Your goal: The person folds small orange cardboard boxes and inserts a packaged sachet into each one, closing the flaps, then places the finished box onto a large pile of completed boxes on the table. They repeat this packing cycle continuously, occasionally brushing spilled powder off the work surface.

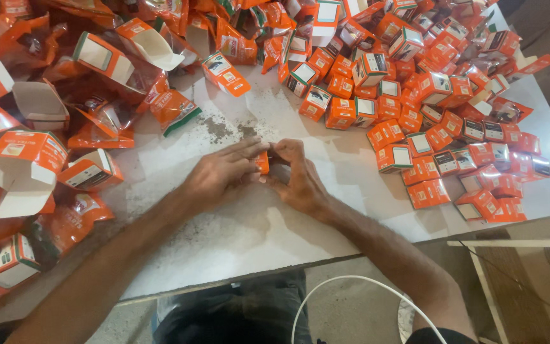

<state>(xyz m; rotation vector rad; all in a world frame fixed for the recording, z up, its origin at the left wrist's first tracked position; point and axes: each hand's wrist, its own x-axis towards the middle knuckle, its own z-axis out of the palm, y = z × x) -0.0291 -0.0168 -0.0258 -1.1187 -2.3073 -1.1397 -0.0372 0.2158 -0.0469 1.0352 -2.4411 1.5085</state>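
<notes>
Head view: small orange box sits pinched between both hands at the middle of the white table, low over the tabletop; only a sliver of it shows. Left hand lies flat-ish, fingers extended and pressed against the box from its side. Right hand curls its fingers round the other side, thumb tucked; both hands grip the box, likely squeezing it into shape or closing a flap, which is why it stays hemmed in close to the body.

Right of the hands: pile of closed small boxes, cube-like, orange with white-and-green label panels, tumbled loosely and spilling toward the table's far right edge. Left: larger open cartons, orange outside, plain white inside, flaps up, mixed with shiny orange pouches, some with a green strip. Dark specks dust the tabletop just beyond the hands. A white cable loops below the table edge, near the person's lap.
</notes>
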